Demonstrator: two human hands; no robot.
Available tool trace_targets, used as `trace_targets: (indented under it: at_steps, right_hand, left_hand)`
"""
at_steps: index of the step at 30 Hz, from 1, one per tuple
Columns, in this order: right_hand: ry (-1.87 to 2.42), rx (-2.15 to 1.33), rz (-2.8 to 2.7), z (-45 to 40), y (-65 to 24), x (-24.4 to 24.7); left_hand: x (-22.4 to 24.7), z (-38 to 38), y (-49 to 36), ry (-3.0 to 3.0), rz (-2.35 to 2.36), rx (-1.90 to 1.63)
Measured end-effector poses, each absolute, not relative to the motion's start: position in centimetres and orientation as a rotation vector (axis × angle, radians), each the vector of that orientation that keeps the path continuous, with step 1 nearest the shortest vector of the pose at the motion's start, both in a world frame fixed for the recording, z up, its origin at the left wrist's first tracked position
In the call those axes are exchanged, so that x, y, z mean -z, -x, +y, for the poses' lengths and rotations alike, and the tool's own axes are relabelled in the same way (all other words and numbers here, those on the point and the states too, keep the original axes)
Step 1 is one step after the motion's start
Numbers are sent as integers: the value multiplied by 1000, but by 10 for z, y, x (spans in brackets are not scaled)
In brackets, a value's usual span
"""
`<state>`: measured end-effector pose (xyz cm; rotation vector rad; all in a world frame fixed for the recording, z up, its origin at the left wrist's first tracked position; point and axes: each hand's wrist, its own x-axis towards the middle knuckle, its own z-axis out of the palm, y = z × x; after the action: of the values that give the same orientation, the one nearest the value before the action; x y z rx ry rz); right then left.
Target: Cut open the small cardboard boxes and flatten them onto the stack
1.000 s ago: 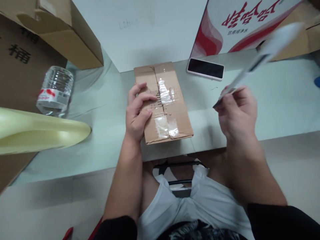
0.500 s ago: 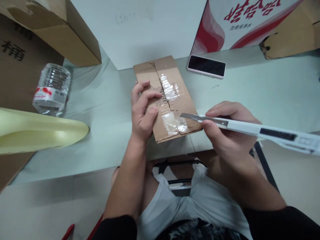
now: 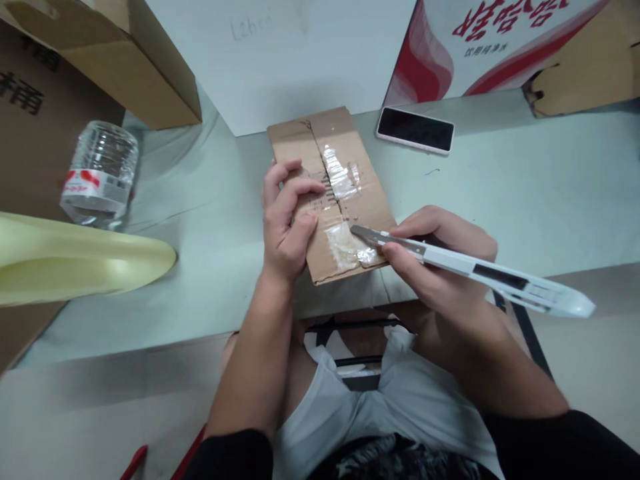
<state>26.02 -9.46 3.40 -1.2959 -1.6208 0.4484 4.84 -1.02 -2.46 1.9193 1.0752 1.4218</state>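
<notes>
A small cardboard box point(image 3: 365, 167) lies tilted on the pale green table, its centre seam crossed by clear tape point(image 3: 343, 177) in two places. My left hand point(image 3: 287, 223) grips the box along its left side, thumb and fingers resting on the top. In my right hand point(image 3: 435, 257) is a white utility knife point(image 3: 505, 280) with its blade extended. The blade tip points left, over or on the lower tape close to the seam; whether it touches cannot be made out.
A phone point(image 3: 415, 131) lies behind the box to the right. White panel point(image 3: 300, 60) and red-white carton point(image 3: 425, 60) stand at the back. On the left are a water bottle point(image 3: 100, 175), a yellow curved object point(image 3: 90, 260) and an open carton point(image 3: 150, 80).
My right hand has moved left with the knife, bringing the blade nearer the seam and lower tape. My left hand and the box are almost where they were.
</notes>
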Motion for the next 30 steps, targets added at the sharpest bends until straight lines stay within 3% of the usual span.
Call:
trace_targets:
  at_steps: [13, 30]
  right_hand:
    - [1334, -785, -1435, -103, -259, -48]
    - [1374, -772, -1447, -101, -255, -47]
  left_hand:
    - [31, -5, -46, -1981, 1024, -1476]
    - [33, -5, -46, -1982, 1010, -1479]
